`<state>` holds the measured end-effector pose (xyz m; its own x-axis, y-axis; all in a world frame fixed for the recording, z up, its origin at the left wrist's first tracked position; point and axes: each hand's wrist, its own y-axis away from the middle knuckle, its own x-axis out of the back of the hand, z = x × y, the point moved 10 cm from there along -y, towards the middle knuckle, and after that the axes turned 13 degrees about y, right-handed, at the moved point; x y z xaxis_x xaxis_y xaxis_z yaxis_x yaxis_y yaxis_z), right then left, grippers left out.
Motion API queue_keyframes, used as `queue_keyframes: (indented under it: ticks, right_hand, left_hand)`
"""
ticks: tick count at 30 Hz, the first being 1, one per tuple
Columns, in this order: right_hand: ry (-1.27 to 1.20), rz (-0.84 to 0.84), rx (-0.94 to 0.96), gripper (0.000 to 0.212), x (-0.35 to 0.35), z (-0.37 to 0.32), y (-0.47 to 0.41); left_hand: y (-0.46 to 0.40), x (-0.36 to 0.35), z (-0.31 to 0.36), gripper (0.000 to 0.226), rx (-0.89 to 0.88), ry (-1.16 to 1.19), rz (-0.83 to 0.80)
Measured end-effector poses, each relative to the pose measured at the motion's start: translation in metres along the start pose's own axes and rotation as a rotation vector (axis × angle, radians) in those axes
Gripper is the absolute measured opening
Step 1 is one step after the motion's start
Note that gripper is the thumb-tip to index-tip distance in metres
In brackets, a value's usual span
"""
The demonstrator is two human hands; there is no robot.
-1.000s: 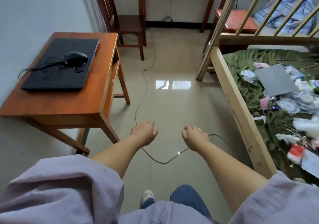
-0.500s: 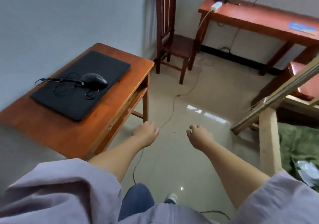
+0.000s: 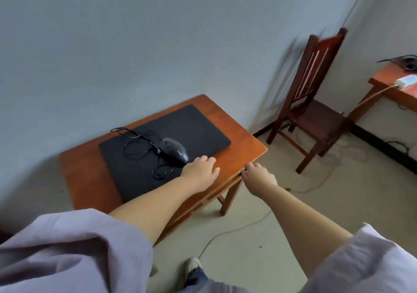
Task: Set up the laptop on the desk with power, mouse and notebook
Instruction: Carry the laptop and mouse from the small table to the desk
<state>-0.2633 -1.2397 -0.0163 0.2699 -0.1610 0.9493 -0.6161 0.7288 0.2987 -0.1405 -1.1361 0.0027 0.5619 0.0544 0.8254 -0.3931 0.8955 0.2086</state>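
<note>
Head cam: black laptop [image 3: 164,143] lid closed w/ corded mouse [image 3: 175,150] atop; both hands empty, fingers loose.

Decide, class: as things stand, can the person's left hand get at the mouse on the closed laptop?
Probably yes. The left hand hovers open right beside the mouse, with nothing between them; only its loose cable lies nearby on the laptop.

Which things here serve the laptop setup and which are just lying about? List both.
For the job: laptop, closed, on the desk; mouse resting on its lid with cable tangled; left hand over the lid; right hand at the desk edge.

Lying about: chair; floor cord.
</note>
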Motion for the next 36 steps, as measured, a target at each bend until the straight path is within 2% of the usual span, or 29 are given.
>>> queue_keyframes:
  ticks: [5, 11, 17, 21, 26, 30, 36]
  right_hand:
    - [-0.019, 0.049, 0.103, 0.037, 0.042, -0.039, -0.074]
    - [0.080, 0.024, 0.319, 0.038, 0.058, -0.098, -0.147]
    - [0.166, 0.033, 0.451, 0.038, 0.062, -0.134, -0.196]
    - [0.174, 0.077, 0.452, 0.032, 0.064, -0.140, -0.216]
    - [0.089, 0.064, 0.372, 0.034, 0.055, -0.141, -0.235]
    - [-0.019, 0.026, 0.291, 0.044, 0.042, -0.134, -0.243]
    - [-0.101, -0.004, 0.163, 0.050, 0.033, -0.119, -0.249]
  left_hand:
    - [-0.034, 0.059, -0.050, 0.046, 0.146, 0.016, 0.117]
    - [-0.017, 0.113, -0.147, 0.043, 0.451, 0.092, 0.329]
    - [0.035, 0.107, -0.224, 0.042, 0.840, 0.131, 0.410]
    - [0.055, 0.085, -0.237, 0.041, 0.960, 0.110, 0.418]
    - [0.068, 0.086, -0.247, 0.036, 1.063, 0.109, 0.545]
    - [0.080, 0.075, -0.267, 0.044, 1.205, 0.301, 0.600]
    - [0.082, 0.066, -0.284, 0.049, 1.339, 0.442, 0.695]
